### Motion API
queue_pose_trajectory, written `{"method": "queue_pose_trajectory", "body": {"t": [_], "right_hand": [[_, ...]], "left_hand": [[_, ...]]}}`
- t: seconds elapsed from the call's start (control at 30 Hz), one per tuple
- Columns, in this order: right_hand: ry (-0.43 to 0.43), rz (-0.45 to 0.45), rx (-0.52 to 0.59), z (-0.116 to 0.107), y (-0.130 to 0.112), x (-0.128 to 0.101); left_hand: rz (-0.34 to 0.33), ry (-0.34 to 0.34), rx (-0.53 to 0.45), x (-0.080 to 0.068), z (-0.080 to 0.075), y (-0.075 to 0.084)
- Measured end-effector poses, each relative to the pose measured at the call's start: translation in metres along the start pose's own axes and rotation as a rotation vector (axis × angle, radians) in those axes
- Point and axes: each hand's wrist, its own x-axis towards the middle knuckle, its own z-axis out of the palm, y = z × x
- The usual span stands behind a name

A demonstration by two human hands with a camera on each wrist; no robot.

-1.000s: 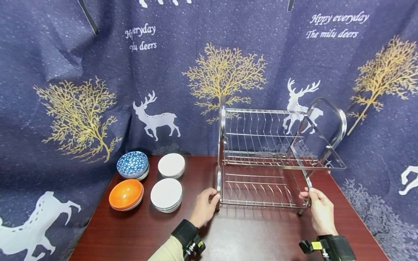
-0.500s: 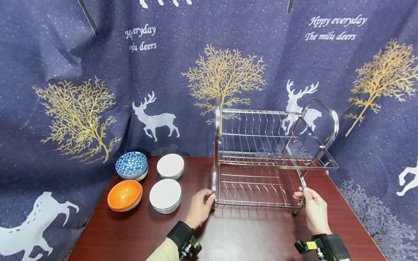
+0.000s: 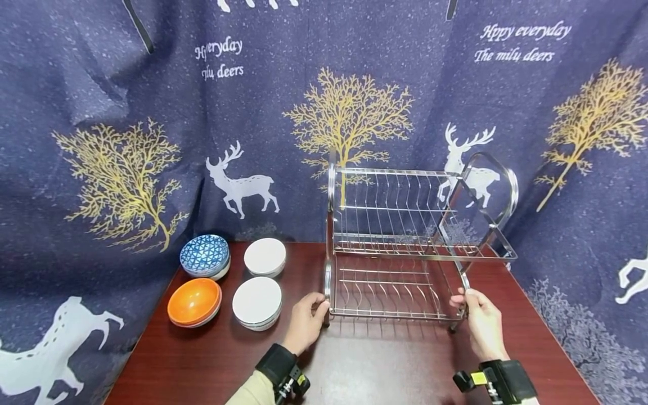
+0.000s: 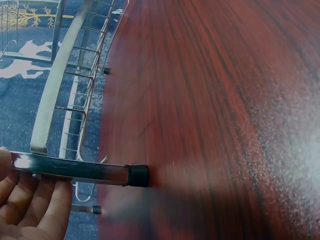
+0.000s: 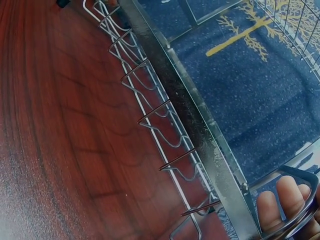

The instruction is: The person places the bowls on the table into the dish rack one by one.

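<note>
From the head view, a two-tier wire dish rack (image 3: 405, 247) is being held at the right half of the dark wooden table (image 3: 202, 360). The left hand (image 3: 305, 322) is being curled round its front left leg, and the right hand (image 3: 480, 318) round its front right leg. Four bowls, blue (image 3: 205, 254), orange (image 3: 194, 301) and two white (image 3: 265, 256) (image 3: 257, 301), are being left well apart to the left.

From the left wrist view, the tubular leg (image 4: 75, 171) with its black rubber foot (image 4: 138, 175) is being gripped by the fingers (image 4: 35, 207), the foot touching the wood.

From the right wrist view, the frame bar (image 5: 200, 135) is being pinched by curled fingers (image 5: 280, 205). Were one side pulled harder, the light rack could be twisted or tipped, and a dragged foot could be caught on the table.
</note>
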Motion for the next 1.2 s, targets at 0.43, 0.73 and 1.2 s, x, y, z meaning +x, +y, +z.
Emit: {"method": "queue_pose_trajectory", "body": {"t": [0.43, 0.73, 1.2], "right_hand": [[-0.005, 0.013, -0.001, 0.014, 0.000, 0.002], [-0.023, 0.019, -0.022, 0.021, -0.002, 0.003], [-0.089, -0.059, 0.030, 0.028, 0.006, 0.001]], "left_hand": [[-0.020, 0.022, 0.020, -0.002, -0.011, -0.002], [-0.016, 0.033, 0.024, -0.002, -0.016, -0.003], [-0.062, 0.033, 0.028, -0.005, -0.022, -0.010]]}}
